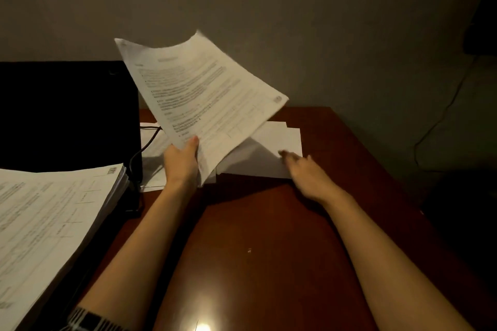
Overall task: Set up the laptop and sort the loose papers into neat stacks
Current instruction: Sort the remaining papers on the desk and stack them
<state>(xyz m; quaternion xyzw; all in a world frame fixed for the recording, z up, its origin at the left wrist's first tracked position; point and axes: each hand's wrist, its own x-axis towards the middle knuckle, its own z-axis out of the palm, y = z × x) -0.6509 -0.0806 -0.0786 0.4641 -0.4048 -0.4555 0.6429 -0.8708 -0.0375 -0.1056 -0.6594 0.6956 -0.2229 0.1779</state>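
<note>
The left hand (181,160) pinches a few printed sheets (199,94) by their near edge, lifted and tilted above the bench (269,236), just right of the black laptop (67,113). The right hand (306,172), fingers (285,154) straight and holding nothing, rests on the blank papers (271,148) lying further right of the laptop. A thick stack (53,209) sits on the laptop's near side. Likely best — carry the sheets flat and square their edges before laying them down, so nothing slides.
</note>
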